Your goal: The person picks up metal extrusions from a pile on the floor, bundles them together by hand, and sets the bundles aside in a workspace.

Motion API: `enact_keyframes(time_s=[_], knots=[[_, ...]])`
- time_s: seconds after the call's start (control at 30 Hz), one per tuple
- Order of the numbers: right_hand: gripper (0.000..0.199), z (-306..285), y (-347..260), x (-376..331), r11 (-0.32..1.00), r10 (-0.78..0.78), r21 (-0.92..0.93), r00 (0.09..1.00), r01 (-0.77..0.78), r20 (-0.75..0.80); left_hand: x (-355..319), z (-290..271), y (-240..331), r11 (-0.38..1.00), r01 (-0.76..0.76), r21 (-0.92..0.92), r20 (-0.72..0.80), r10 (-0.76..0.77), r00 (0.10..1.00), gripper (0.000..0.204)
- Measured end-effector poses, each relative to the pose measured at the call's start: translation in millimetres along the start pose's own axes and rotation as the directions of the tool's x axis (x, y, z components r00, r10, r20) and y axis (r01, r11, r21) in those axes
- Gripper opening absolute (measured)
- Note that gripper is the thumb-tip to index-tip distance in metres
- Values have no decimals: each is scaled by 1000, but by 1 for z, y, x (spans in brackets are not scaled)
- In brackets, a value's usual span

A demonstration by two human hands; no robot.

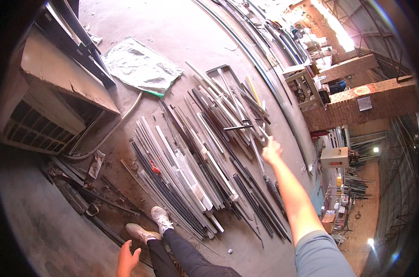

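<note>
My right arm stretches forward over a spread of long metal bars and profiles lying on the floor. My right hand is closed, with the end of a thin pale metal bar at its fingers; the rest of that bar blends into the pile. Near the hand are a short dark bar and a dark bent frame piece. Low beside my legs, my left hand is open, fingers loosely apart and holding nothing. A small red item lies among the bars.
My shoes stand at the near edge of the bars. To the left are a worn box-like unit, a hose and scrap strips. A silvery sheet lies farther off. Long rails and a brick wall border the right.
</note>
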State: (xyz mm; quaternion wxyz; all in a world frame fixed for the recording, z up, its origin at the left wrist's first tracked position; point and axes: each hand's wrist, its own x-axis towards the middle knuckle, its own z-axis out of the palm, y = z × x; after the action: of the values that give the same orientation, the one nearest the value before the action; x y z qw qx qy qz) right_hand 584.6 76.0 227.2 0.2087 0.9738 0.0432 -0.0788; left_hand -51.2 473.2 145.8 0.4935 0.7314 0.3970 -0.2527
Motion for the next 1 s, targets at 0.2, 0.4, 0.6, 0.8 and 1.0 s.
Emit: enact_keyframes(time_s=[0.2, 0.4, 0.6, 0.8, 1.0], knots=[[33, 101, -116, -178, 592, -656, 445, 722, 672, -219, 5, 30, 42, 984, -94, -153, -20, 93, 996, 57], [49, 107, -220, -375, 406, -837, 738, 544, 539, 63, -15, 32, 68, 958, -149, -244, -77, 134, 988, 51], [54, 86, -240, -432, 424, -861, 786, 469, 449, 197, -11, 35, 29, 960, -61, -272, -101, 35, 994, 50], [50, 93, -288, -389, 477, -832, 767, 502, 430, 236, -5, -4, 20, 941, -62, -332, -144, 14, 990, 48], [49, 164, -423, -315, 422, -846, 716, 526, 556, 90, 49, -5, -19, 397, -197, -896, -275, -149, 950, 24]])
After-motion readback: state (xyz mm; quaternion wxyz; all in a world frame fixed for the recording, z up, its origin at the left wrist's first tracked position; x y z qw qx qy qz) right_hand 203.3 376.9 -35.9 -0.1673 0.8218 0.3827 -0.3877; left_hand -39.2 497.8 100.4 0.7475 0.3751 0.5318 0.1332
